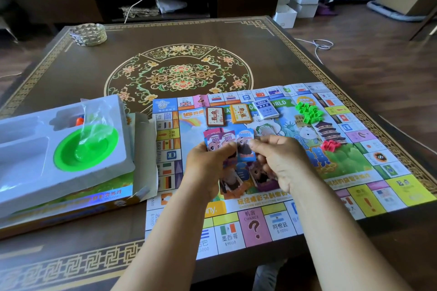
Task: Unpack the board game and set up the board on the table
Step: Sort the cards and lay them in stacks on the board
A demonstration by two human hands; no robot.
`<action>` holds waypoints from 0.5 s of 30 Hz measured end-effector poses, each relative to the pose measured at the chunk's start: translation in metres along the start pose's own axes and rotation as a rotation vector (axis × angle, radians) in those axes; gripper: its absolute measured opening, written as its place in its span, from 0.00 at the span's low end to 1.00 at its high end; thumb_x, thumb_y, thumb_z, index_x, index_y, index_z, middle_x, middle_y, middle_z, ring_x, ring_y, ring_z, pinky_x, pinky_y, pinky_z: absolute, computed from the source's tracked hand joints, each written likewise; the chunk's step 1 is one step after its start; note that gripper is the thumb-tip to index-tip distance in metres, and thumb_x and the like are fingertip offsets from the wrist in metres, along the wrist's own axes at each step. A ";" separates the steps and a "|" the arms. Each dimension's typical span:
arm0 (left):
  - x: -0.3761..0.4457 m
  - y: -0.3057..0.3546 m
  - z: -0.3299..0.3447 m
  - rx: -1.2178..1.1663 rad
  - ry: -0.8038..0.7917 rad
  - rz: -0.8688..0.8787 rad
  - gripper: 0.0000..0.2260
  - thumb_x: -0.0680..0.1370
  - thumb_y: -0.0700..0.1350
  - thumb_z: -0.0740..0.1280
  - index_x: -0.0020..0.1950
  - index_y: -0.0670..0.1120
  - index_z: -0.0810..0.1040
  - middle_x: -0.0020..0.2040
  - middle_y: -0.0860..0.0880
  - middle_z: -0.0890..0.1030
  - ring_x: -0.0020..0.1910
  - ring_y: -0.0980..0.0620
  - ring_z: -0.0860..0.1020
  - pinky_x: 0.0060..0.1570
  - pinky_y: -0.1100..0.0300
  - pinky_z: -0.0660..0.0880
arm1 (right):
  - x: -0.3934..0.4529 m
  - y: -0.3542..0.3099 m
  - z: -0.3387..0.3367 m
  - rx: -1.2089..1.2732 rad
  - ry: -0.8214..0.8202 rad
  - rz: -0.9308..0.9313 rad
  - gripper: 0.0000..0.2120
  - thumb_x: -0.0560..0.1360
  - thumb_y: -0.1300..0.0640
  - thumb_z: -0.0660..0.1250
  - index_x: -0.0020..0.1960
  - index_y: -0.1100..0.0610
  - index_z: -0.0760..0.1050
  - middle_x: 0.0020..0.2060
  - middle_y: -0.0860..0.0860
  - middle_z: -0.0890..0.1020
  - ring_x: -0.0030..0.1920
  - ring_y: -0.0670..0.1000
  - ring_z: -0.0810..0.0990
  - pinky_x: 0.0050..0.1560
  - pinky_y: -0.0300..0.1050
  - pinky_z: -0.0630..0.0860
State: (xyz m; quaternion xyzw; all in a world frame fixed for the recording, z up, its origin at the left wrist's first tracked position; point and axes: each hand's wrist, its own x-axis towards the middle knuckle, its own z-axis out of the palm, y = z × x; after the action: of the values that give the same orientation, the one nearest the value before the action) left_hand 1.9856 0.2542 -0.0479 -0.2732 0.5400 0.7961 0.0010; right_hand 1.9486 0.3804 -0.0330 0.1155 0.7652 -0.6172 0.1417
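The paper game board (369, 198) lies unfolded on the near right part of the table. On it sit three card decks: a brown one (214, 116), an orange one (241, 113) and a blue one (265, 109). Small green pieces (308, 111) and red pieces (331, 145) lie in heaps on the right. Over the board's middle, my left hand (208, 160) grips a fanned stack of play money (228, 140). My right hand (281, 156) pinches the blue bill at the stack's right side.
The game box (78, 205) lies at the near left with its white plastic insert (35, 149) on top, holding a green dish (86, 146) and a clear bag. A glass ashtray (88, 33) stands at the table's far left. A dark TV bench (151, 0) runs behind the table.
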 end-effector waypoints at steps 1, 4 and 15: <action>0.001 0.000 -0.001 -0.007 0.016 0.001 0.04 0.74 0.38 0.71 0.44 0.43 0.76 0.39 0.45 0.82 0.35 0.50 0.81 0.36 0.57 0.77 | 0.004 -0.003 -0.002 -0.060 0.050 -0.033 0.04 0.71 0.57 0.73 0.40 0.56 0.78 0.29 0.48 0.76 0.28 0.45 0.71 0.25 0.36 0.67; 0.002 0.003 -0.005 -0.012 0.051 0.010 0.04 0.74 0.37 0.70 0.44 0.42 0.76 0.39 0.44 0.82 0.37 0.45 0.81 0.34 0.57 0.79 | 0.024 -0.014 -0.005 -0.246 0.136 -0.115 0.09 0.72 0.56 0.72 0.35 0.55 0.76 0.26 0.48 0.75 0.24 0.46 0.71 0.26 0.36 0.66; 0.003 0.012 -0.010 -0.050 0.014 -0.041 0.06 0.77 0.38 0.67 0.51 0.37 0.75 0.40 0.42 0.82 0.33 0.47 0.83 0.50 0.44 0.80 | 0.067 -0.007 0.026 -0.845 0.194 -0.073 0.08 0.71 0.56 0.71 0.48 0.58 0.79 0.45 0.54 0.83 0.44 0.56 0.80 0.41 0.42 0.73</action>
State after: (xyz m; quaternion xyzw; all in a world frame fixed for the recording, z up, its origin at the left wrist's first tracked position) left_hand 1.9836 0.2402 -0.0418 -0.2895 0.5144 0.8072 0.0066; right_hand 1.8856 0.3539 -0.0562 0.0777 0.9640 -0.2407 0.0821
